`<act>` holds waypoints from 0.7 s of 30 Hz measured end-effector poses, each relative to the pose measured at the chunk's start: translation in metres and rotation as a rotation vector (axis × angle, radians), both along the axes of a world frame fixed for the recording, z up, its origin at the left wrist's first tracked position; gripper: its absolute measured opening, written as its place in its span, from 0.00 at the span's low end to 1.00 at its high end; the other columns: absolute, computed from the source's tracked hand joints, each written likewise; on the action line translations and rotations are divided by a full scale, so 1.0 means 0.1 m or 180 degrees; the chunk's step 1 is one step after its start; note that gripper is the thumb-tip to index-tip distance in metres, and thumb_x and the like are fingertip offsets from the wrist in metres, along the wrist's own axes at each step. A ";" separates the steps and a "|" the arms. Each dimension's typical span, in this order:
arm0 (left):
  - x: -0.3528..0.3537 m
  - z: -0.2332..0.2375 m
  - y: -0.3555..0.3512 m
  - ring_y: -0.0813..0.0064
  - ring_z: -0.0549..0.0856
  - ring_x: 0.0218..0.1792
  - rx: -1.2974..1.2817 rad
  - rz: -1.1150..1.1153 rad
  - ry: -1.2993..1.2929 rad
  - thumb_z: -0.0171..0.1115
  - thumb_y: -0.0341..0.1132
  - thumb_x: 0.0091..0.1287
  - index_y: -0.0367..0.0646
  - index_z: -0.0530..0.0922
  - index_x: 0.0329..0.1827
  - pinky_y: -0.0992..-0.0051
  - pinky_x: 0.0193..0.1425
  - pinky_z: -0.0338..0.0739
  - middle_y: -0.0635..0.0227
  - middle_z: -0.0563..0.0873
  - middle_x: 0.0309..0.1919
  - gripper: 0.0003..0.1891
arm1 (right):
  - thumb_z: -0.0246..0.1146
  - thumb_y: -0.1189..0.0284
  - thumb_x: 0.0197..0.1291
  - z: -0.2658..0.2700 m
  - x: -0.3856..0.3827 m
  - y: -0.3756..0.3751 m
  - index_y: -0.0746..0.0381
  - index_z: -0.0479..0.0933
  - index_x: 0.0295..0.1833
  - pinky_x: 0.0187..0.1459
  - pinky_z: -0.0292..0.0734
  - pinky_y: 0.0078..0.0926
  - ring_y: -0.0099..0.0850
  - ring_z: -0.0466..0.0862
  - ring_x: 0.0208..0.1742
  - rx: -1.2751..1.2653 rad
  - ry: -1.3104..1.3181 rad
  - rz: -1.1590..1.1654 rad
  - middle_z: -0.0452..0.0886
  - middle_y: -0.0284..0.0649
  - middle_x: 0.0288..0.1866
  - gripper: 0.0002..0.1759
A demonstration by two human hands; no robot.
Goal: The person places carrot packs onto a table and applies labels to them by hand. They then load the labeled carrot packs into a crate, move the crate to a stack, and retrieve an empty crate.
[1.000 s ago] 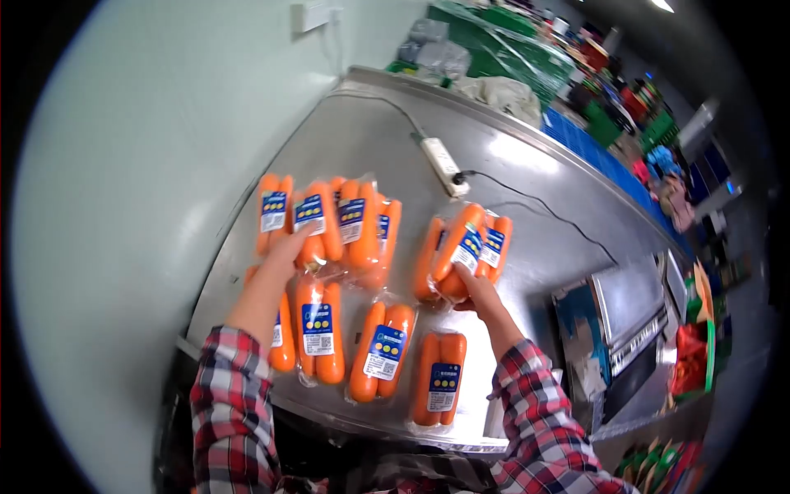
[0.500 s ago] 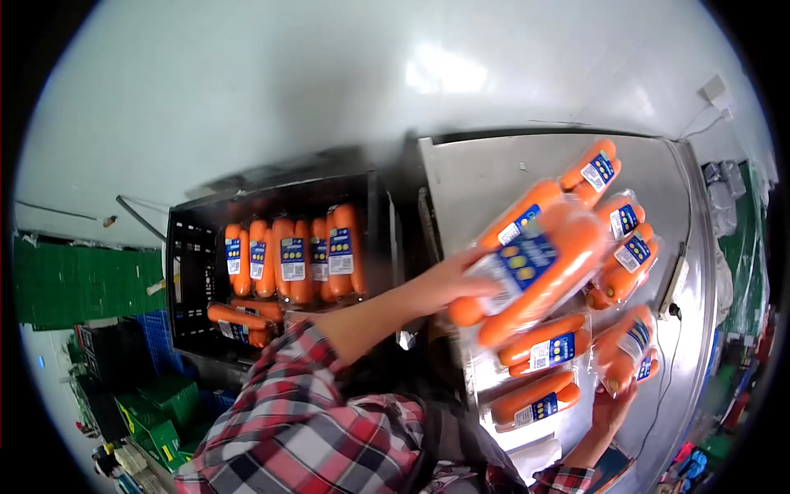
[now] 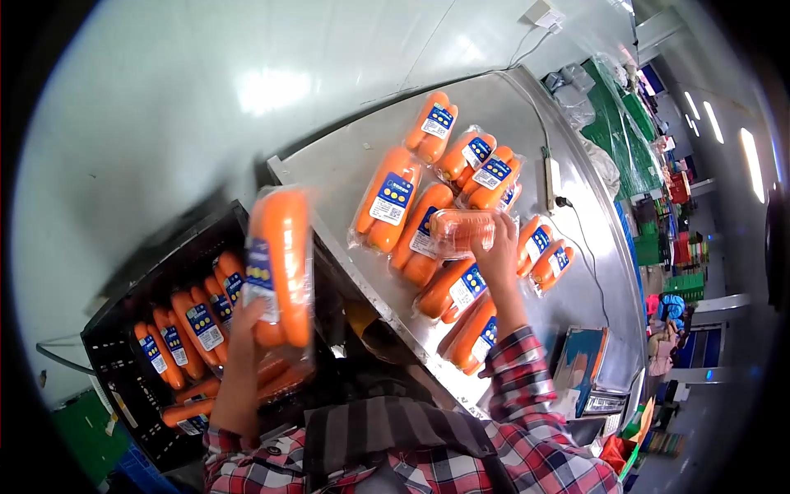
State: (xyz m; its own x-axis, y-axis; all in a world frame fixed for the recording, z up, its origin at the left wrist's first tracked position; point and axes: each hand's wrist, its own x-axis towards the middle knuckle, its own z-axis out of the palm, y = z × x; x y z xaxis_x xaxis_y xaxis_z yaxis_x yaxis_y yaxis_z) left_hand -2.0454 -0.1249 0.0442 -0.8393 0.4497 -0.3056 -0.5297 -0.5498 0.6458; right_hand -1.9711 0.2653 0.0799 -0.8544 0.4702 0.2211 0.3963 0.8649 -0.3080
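Note:
My left hand (image 3: 245,325) is closed on a clear-wrapped carrot pack (image 3: 288,263) with a blue label, held up over the right side of the black crate (image 3: 123,395). Inside that crate, several labelled carrot packs (image 3: 197,325) stand in a row, with others lying in front. My right hand (image 3: 496,247) grips another carrot pack (image 3: 462,232), its label out of sight, just above the packs on the metal table (image 3: 337,148). Around it lie several more wrapped packs, among them one long pack (image 3: 387,198) near the table's left edge.
A power strip (image 3: 552,183) with a black plug and cable lies along the table's right part. A blue-green box (image 3: 581,370) is at the near right. The white wall (image 3: 164,123) rises behind. Green crates (image 3: 683,284) and shelves fill the far right.
My left hand has carried its carrot pack leftward from above the table to the crate. My right hand has lifted a pack over the others. The view has turned to the right.

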 end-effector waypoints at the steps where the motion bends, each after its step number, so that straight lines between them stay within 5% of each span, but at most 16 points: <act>1: 0.02 -0.02 -0.16 0.67 0.80 0.44 -0.0022 0.0122 -0.0110 0.61 0.39 0.56 0.37 0.65 0.57 0.70 0.48 0.75 0.60 0.78 0.46 0.27 | 0.66 0.68 0.44 0.06 -0.01 0.04 0.67 0.60 0.62 0.61 0.62 0.38 0.51 0.63 0.62 -0.0151 -0.0297 0.0511 0.61 0.51 0.62 0.38; 5: 0.20 -0.36 -1.10 0.66 0.79 0.46 -0.0586 0.1069 -0.0952 0.61 0.39 0.58 0.38 0.66 0.57 0.69 0.50 0.74 0.61 0.78 0.47 0.26 | 0.67 0.60 0.42 -0.08 -0.09 -0.36 0.48 0.60 0.65 0.63 0.54 0.52 0.51 0.55 0.67 0.0761 -0.1156 0.0882 0.56 0.43 0.67 0.41; 8: 0.16 -0.35 -1.50 0.69 0.77 0.47 -0.1900 0.1682 -0.0515 0.64 0.40 0.56 0.36 0.66 0.58 0.71 0.52 0.71 0.62 0.77 0.47 0.29 | 0.66 0.59 0.43 -0.38 -0.32 -0.50 0.47 0.59 0.65 0.62 0.52 0.56 0.55 0.53 0.67 0.1023 -0.0822 0.0613 0.55 0.42 0.68 0.40; 10: 0.10 -0.83 -2.15 0.69 0.75 0.48 -0.3244 0.1800 -0.0145 0.65 0.40 0.56 0.35 0.64 0.61 0.71 0.53 0.69 0.61 0.75 0.49 0.32 | 0.65 0.61 0.45 -0.48 -0.45 -0.53 0.48 0.59 0.65 0.62 0.51 0.57 0.56 0.52 0.67 0.0995 -0.0816 0.0389 0.54 0.43 0.68 0.39; 14: 0.03 -0.78 -2.45 0.70 0.75 0.49 -0.4187 0.1173 0.0403 0.65 0.38 0.55 0.34 0.63 0.61 0.73 0.53 0.69 0.62 0.75 0.49 0.33 | 0.62 0.67 0.45 -0.56 -0.50 -0.52 0.51 0.62 0.62 0.61 0.51 0.58 0.58 0.52 0.67 0.1064 -0.0449 0.0011 0.55 0.48 0.67 0.34; 16: 0.05 -1.04 -2.64 0.72 0.75 0.48 -0.3721 0.1148 0.0419 0.65 0.33 0.55 0.34 0.66 0.60 0.74 0.54 0.69 0.62 0.76 0.48 0.29 | 0.58 0.73 0.42 -0.56 -0.41 -0.37 0.62 0.65 0.57 0.63 0.51 0.56 0.58 0.55 0.65 0.1095 -0.0017 0.0495 0.62 0.52 0.60 0.30; 21: 0.33 -1.06 -2.97 0.76 0.78 0.41 -0.3686 0.0821 0.0116 0.65 0.30 0.52 0.35 0.72 0.51 0.76 0.47 0.72 0.68 0.80 0.42 0.22 | 0.52 0.75 0.56 -0.23 0.09 0.35 0.62 0.69 0.53 0.55 0.65 0.36 0.37 0.74 0.50 0.0146 0.0346 0.0479 0.75 0.44 0.46 0.17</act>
State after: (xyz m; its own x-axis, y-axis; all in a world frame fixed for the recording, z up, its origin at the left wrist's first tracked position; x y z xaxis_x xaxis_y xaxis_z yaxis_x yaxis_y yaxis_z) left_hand -2.0122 -0.4223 -0.0616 -0.8812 -0.2624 -0.3932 -0.4599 0.2838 0.8414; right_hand -1.9625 0.3007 0.0565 -0.8842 0.3263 0.3342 0.2280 0.9260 -0.3008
